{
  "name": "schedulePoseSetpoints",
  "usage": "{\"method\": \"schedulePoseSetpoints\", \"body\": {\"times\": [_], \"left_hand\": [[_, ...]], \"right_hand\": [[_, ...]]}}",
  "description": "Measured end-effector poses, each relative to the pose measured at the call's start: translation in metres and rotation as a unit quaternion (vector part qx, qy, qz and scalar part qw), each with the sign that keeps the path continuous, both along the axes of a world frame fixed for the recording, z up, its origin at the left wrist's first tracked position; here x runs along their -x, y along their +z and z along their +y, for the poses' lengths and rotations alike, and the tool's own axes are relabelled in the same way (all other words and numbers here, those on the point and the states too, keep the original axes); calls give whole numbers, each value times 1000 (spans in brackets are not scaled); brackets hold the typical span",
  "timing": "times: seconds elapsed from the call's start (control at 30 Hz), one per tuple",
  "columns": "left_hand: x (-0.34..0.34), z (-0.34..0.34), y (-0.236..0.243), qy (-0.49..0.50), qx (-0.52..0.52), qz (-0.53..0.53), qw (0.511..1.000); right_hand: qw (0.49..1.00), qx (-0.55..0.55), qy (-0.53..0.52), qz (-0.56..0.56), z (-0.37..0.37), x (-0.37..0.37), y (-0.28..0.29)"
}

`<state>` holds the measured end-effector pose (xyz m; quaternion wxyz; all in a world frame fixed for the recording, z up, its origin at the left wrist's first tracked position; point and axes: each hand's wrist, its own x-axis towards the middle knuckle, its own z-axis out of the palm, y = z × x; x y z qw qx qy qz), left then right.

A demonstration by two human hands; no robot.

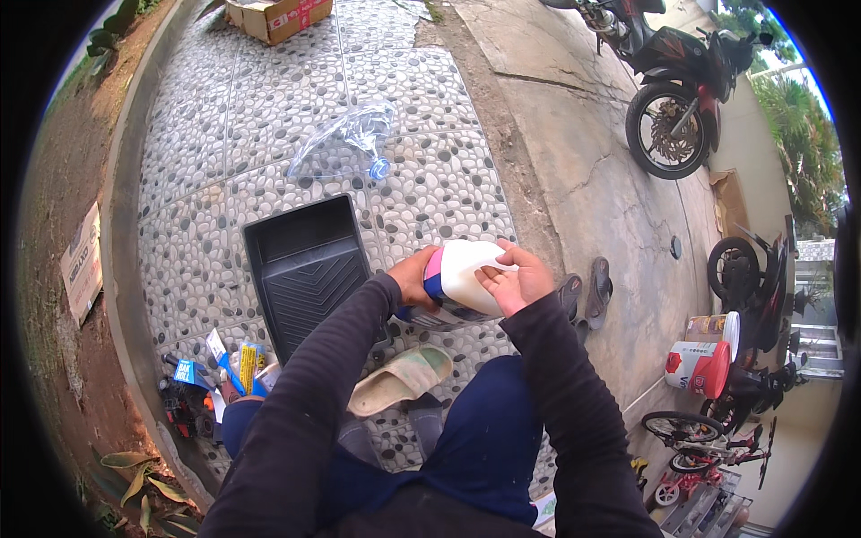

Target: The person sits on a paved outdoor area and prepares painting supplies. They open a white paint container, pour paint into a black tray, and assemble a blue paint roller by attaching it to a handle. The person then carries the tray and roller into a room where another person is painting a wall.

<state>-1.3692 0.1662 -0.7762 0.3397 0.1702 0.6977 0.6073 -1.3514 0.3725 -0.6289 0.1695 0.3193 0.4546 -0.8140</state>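
Pebble-patterned tile paving point(188, 260), outdoors, w/ a planted soil strip point(54, 359) along the far L, where a flat cardboard piece point(82, 264) leans nr a concrete kerb point(121, 206). Next, at lower L, blue-and-yellow packaging point(247, 363) lies heaped beside the person's knee, w/ red-and-black items point(182, 414) just L of it. An open cardboard box point(273, 18) sits at top. Ctr-L, a black paint tray point(305, 278), ribbed ramp facing up, has its lower R part blocked from view by the L sleeve. Above it to the R lies a clear plastic bottle piece point(345, 139) w/ blue cap. Below, a beige slipper point(404, 381) lies btwn tray and knees. At ctr, L hand point(415, 278) is partly closed round the labelled side of a white plastic jug point(466, 273), held tilted just R of the tray; R hand point(525, 280) has bent fingers hooked about the jug's handle. Dark sandals point(601, 291) rest nr the R wrist, on cracked concrete point(574, 152). Far R: a parked motorbike point(677, 99) up top, plastic buckets point(700, 368) mid-way, a bicycle point(686, 428) lower down.
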Motion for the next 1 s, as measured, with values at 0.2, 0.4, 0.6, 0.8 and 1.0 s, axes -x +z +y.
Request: {"method": "schedulePoseSetpoints", "body": {"times": [0.2, 0.4, 0.6, 0.8, 1.0], "left_hand": [[28, -31, -26, -23, -19, -85, 996], [25, -44, -37, 19, -56, -101, 993], [-5, -45, -39, 124, 36, 0, 992], [-8, -45, 8, 132, 131, 75, 980], [50, -26, 52, 85, 145, 239, 956]], "right_hand": [[529, -691, 453, 193, 13, 32, 42], [610, -597, 457, 250, 36, 57, -46], [639, -587, 427, 255, 44, 75, -64], [636, -598, 438, 215, 34, 79, -55], [649, -600, 408, 229, 52, 93, -80]]}}
